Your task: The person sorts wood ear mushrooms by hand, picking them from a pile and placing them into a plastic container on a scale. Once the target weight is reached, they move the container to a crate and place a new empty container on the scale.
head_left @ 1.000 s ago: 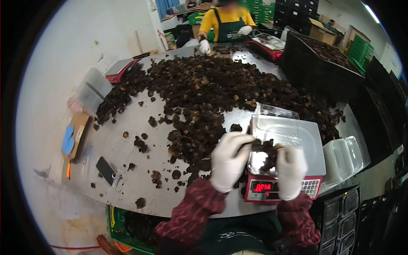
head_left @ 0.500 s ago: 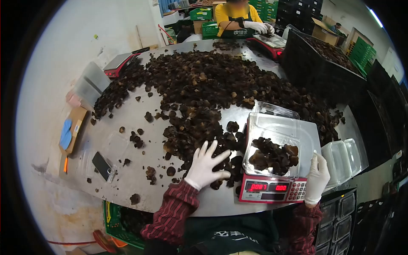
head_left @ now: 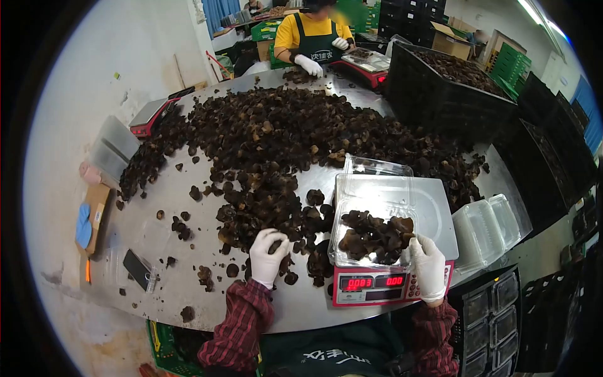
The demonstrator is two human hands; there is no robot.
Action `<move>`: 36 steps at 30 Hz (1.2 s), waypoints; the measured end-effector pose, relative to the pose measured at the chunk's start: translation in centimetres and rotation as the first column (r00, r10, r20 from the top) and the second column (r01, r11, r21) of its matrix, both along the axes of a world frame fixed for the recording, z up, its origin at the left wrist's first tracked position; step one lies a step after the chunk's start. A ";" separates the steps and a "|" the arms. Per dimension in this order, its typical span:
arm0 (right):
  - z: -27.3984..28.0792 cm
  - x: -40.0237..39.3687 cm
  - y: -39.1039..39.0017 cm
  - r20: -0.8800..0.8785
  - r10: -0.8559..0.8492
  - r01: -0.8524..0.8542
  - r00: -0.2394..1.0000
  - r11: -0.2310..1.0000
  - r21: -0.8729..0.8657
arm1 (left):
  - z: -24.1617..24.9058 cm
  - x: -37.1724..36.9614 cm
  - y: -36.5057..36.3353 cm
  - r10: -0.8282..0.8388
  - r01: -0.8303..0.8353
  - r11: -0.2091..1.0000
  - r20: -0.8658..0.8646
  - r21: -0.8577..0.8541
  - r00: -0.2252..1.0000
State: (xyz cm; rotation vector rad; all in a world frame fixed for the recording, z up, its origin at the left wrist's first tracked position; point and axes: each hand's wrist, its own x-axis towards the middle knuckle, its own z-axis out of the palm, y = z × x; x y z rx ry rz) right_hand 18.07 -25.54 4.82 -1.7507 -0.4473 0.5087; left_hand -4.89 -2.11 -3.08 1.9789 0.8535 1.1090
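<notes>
Mushrooms (head_left: 276, 138), dark and dried, lie heaped over the steel table (head_left: 157, 207), and the red-fronted scale (head_left: 392, 251) serves as the landmark at its near edge. On the scale's pan sits a clear plastic tray (head_left: 377, 213) with its lid hinged back, partly filled with mushrooms. The scale's red digits appear to read 0083 on the left window; the right window is too small to read surely. The left hand (head_left: 267, 254), in a white glove, is curled shut around a dark mushroom piece (head_left: 275, 246) just left of the scale, at the edge of the pile. The right hand (head_left: 428, 264), also gloved, rests at the tray's near right corner, fingers bent against it; whether it grips the rim I cannot tell. Right of the scale stands a stack of empty clear trays (head_left: 490, 226). Far beyond the scale, a co-worker (head_left: 314, 41) in a yellow shirt and dark apron with pale, unreadable lettering works at another scale (head_left: 361, 63). Left of the scale, a phone (head_left: 137, 269) lies flat.
</notes>
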 end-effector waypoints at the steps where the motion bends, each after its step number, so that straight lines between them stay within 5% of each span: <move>1: -0.2 0.0 0.3 -0.015 -0.004 0.005 1.000 0.999 0.050 | 2.8 0.9 -0.1 -0.026 0.026 0.998 0.002 0.065 1.000; 4: 0.3 -0.1 0.8 -0.006 0.012 -0.012 1.000 1.000 -0.005 | 9.7 4.4 -2.5 -0.197 0.204 0.978 0.133 -0.041 0.971; 5: -0.1 -0.1 1.0 -0.005 0.017 -0.017 1.000 1.000 -0.003 | 10.5 5.8 -2.5 -0.319 0.304 0.943 0.104 0.134 0.942; 7: -1.0 0.1 1.3 0.043 -0.022 0.023 0.999 1.000 -0.002 | 12.9 8.5 -3.4 -0.470 0.451 0.801 -0.055 0.394 0.881; 10: 0.2 -0.2 1.6 0.171 0.031 -0.023 0.985 0.998 -0.052 | 11.6 12.0 -4.2 -0.631 0.770 0.581 -0.451 0.265 0.631; 12: -0.1 0.2 1.4 0.148 0.020 -0.014 0.989 0.999 -0.041 | 11.2 12.2 -5.1 -0.551 0.782 0.560 -0.582 0.273 0.598; 13: 0.0 0.3 1.2 0.280 0.044 -0.024 0.959 0.997 -0.073 | 11.6 12.1 -5.0 -0.599 0.789 0.571 -0.541 0.228 0.590; 15: 0.3 0.3 0.7 0.398 0.060 -0.018 0.916 0.994 -0.108 | 12.9 11.1 -4.7 -0.632 0.754 0.608 -0.424 0.247 0.649; 20: 1.5 0.4 0.0 0.150 -0.128 0.130 0.980 0.991 -0.009 | 12.1 5.6 -2.8 -0.476 0.517 0.827 -0.214 0.221 0.853; 22: 1.2 0.3 -0.4 0.134 -0.191 0.184 0.972 0.981 0.063 | 9.2 2.3 -2.1 -0.336 0.383 0.914 -0.284 0.130 0.898; 24: 1.6 0.1 -0.6 0.141 -0.214 0.209 0.967 0.977 0.045 | 6.7 -1.6 -1.9 -0.125 0.252 0.936 -0.439 0.245 0.890; 28: 1.5 -0.3 -0.7 0.116 -0.267 0.264 0.957 0.963 0.047 | 2.5 -9.0 -2.9 0.037 0.055 0.988 -0.566 0.144 0.824; 29: 1.5 -0.5 -0.4 0.296 -0.260 0.254 0.919 0.965 0.059 | 2.0 -10.2 -3.3 0.060 0.029 0.989 -0.588 0.142 0.806; 30: 1.5 -0.7 -0.1 0.467 -0.243 0.238 0.850 0.969 0.072 | 1.8 -10.9 -3.6 0.087 0.000 0.990 -0.609 0.142 0.788; 32: 2.2 -1.4 0.7 0.522 -0.155 0.166 0.838 0.986 0.028 | 1.5 -11.6 -3.8 0.080 0.002 0.991 -0.609 0.133 0.789; 34: 4.7 -3.1 2.5 0.761 0.216 -0.072 0.612 0.973 -0.218 | 1.3 -12.2 -3.8 0.068 0.018 0.990 -0.589 0.139 0.805; 36: 5.1 -3.6 4.5 0.787 0.345 -0.094 0.512 0.933 -0.348 | 1.7 -11.9 -3.8 0.066 -0.012 0.995 -0.574 0.097 0.816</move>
